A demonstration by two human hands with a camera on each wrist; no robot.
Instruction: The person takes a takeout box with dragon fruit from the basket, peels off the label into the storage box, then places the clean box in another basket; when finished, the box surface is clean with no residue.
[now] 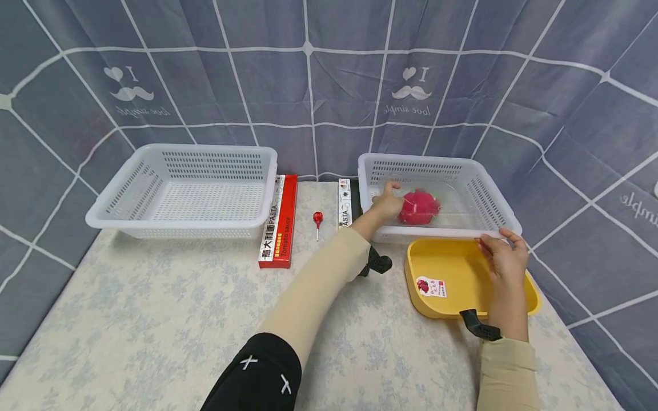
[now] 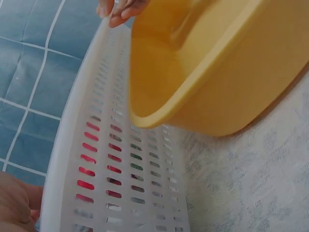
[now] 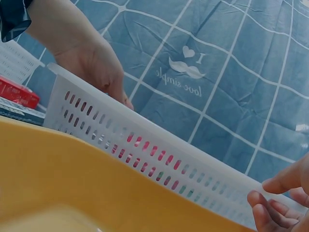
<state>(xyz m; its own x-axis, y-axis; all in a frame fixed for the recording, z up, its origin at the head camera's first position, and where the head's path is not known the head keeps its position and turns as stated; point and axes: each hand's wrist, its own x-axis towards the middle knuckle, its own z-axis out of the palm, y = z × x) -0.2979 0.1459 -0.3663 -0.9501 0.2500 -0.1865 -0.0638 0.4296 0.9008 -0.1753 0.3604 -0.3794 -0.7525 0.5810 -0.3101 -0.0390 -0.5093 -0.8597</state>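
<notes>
My left hand [image 1: 386, 206] reaches over the left part of the right white basket [image 1: 493, 197], beside a pink dragon fruit [image 1: 418, 207]. A clear plastic piece [image 1: 457, 201] lies about the fruit; whether the left fingers hold its edge is hidden. My right hand [image 1: 506, 257] pinches the basket's front rim near its right corner, thumb above and fingers in front, as the right wrist view shows. Under that wrist stands a yellow tub [image 1: 465, 274] with a dragon fruit sticker [image 1: 430, 287]. Pink shows through the basket's slots [image 2: 87, 171] in the left wrist view.
Another white basket [image 1: 180, 200] stands at the left. Against its right side lies a red pasta box [image 1: 285, 228]. Between the baskets are a red lollipop [image 1: 317, 218] and a white-and-black pasta box [image 1: 345, 202]. A grey checked curtain [image 1: 339, 85] hangs behind the table.
</notes>
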